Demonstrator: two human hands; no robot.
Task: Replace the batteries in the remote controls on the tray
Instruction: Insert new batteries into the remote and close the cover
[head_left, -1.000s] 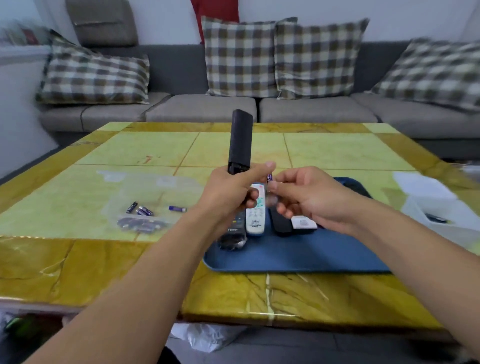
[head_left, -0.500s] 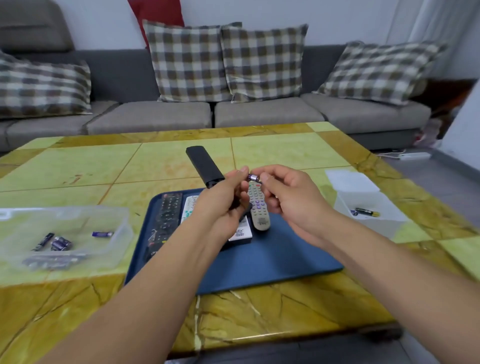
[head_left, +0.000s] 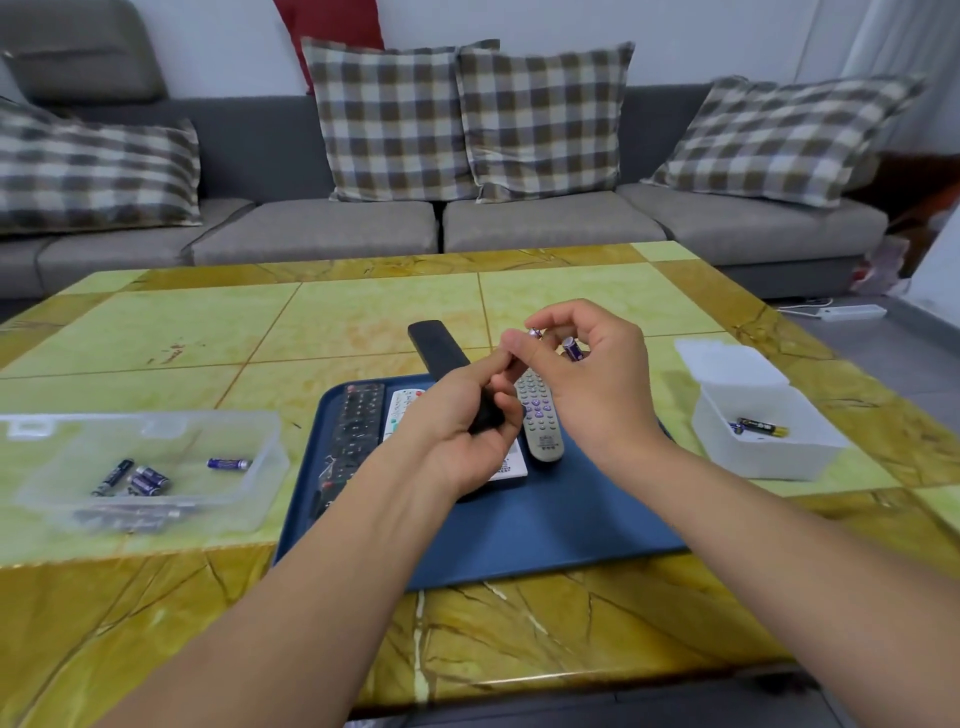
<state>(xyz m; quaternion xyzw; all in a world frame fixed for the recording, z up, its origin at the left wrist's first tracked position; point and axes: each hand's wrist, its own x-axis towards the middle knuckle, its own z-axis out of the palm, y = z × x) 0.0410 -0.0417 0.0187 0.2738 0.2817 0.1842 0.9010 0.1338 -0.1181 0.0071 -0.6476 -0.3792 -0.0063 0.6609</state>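
The green and yellow marble coffee table (head_left: 363, 322) carries a dark blue rectangular plastic tray (head_left: 519, 535) near its front edge. Left of the tray sits a clear plastic tub (head_left: 260, 467) holding loose batteries; right of the tray, a white plastic box (head_left: 753, 457) holds a few more. On the tray lie a black remote (head_left: 356, 421), a white remote (head_left: 402, 410) and a grey remote with purple buttons (head_left: 540, 421). Above the tray, your left hand (head_left: 457, 426) grips a slim black remote control (head_left: 439, 353), tilted up. Your right hand (head_left: 587, 374) pinches two small purple batteries (head_left: 571, 347) in curled fingers.
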